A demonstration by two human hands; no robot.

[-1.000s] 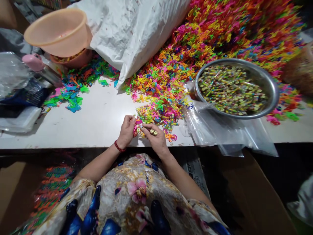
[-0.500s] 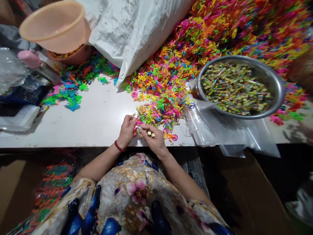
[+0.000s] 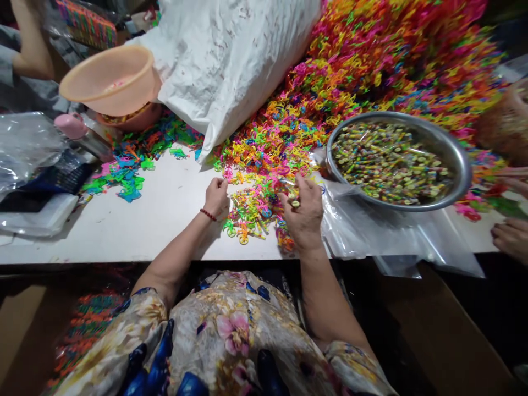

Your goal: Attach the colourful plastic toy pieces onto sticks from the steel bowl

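Note:
My left hand point(image 3: 216, 197), with a red bead bracelet point(image 3: 208, 214) at the wrist, is closed beside the small pile of coloured plastic pieces point(image 3: 249, 212). Whatever its fingers pinch is hidden. Over the right side of this pile is my right hand point(image 3: 306, 217), its fingers curled around small sticks with pale yellow ends point(image 3: 295, 203). How many it holds cannot be made out. To its right, a steel basin point(image 3: 464, 165) contains many similar short sticks point(image 3: 383, 159) under clear plastic.
A large heap of bright plastic pieces point(image 3: 383, 60) spreads across the back right. A white sack point(image 3: 223, 66) lies behind my hands. Clear plastic bags point(image 3: 371, 231) hang over the table edge. Peach tub point(image 3: 109, 82) stands at left. Another person's hand point(image 3: 511, 236) rests far right.
My hands were together at the near edge of the small pile; they are now apart. My right hand has moved right over the pile, my left slightly up. The view has shifted a little.

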